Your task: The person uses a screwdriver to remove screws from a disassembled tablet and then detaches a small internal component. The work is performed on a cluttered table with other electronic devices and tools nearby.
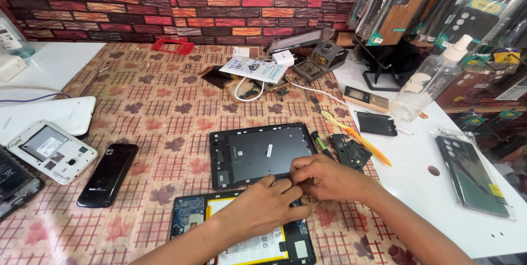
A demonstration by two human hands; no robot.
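Observation:
My left hand (262, 206) and my right hand (325, 176) meet at the near edge of a dark tablet back frame (258, 152) lying flat on the patterned cloth. Both sets of fingertips pinch together at that edge around something too small to make out. Under my left hand lies an opened tablet body (241, 243) with a blue circuit board and a white and yellow battery. A green-handled tool (321, 144) lies just right of the frame, beside a small black board part (351, 152).
A black phone (108, 174) and opened white phone shells (52, 150) lie at left. An orange-yellow pry tool (357, 139), a black cover (376, 123), a clear pump bottle (431, 81) and a bagged phone case (473, 174) are at right. Cables and a charger sit behind.

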